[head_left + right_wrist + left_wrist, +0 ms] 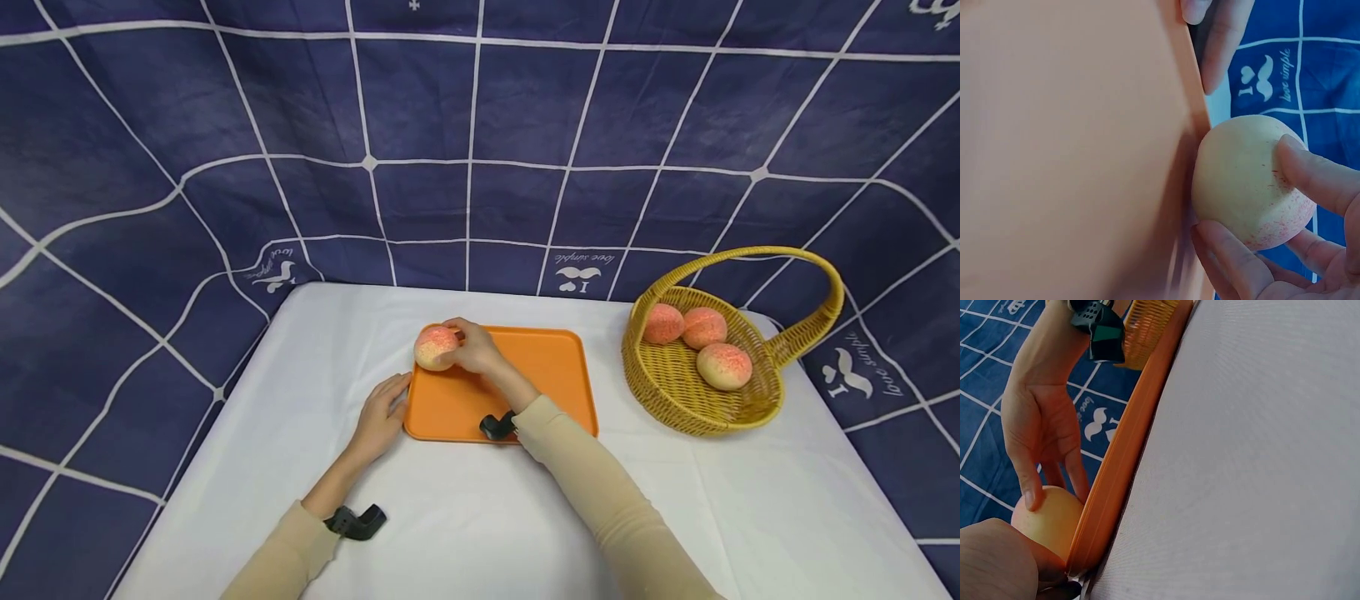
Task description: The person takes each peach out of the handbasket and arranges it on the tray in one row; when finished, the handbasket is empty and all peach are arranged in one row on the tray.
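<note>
Holding a pink-and-cream peach (432, 350) between thumb and fingers, the right hand (477, 351) lies over the far left corner of an orange tray (536, 367); its grip is closed around the peach, though contact between peach and tray cannot be determined. The left hand (377, 425) lies at the left edge of the tray; whether its grip is open or closed cannot be told. At right on the white-covered worktop (450, 517), a woven basket (654, 395) contains three further peaches (724, 367).

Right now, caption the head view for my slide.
Right hand holding a peach at the orange tray's rim, left hand alongside, three peaches in the basket.
</note>
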Demonstrator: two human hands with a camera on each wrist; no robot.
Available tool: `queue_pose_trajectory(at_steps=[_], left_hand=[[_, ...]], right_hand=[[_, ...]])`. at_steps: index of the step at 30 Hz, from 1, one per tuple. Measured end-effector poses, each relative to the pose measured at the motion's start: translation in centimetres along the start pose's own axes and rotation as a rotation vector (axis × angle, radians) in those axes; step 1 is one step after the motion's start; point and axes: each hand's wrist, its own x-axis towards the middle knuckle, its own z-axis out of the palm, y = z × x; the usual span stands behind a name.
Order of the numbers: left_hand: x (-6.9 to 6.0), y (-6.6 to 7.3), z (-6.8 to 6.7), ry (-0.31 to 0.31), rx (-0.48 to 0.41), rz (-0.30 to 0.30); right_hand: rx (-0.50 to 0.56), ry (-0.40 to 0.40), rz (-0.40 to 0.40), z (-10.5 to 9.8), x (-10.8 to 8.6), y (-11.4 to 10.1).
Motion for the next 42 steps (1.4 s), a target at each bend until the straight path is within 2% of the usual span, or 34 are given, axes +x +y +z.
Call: queue_pose_trajectory(at_steps=[5,13,24,36,42], left_hand=[[0.0,0.2,-0.1,-0.003,0.000,0.007],[0.0,0.4,-0.2,0.003,0.017,0.023],[0.2,0.3,-0.1,0.001,0.002,0.007],[0.3,0.1,-0.1,-0.004,0.008,0.001],[0.1,0.0,0.0,0.005,0.008,0.001]], right_hand=[[-0.009,0.000,0.026,0.3,0.0,0.0],[-0.052,0.012,-0.029,0.7,-0.1,0.1],[-0.045,0.002,-0.022,0.9,-0.2,0.1],[-0.001,-0.024,-0.013,0.5,-0.3,0.1],[0.000,-0.039,-0.003,-0.4,-0.9,0.0]])
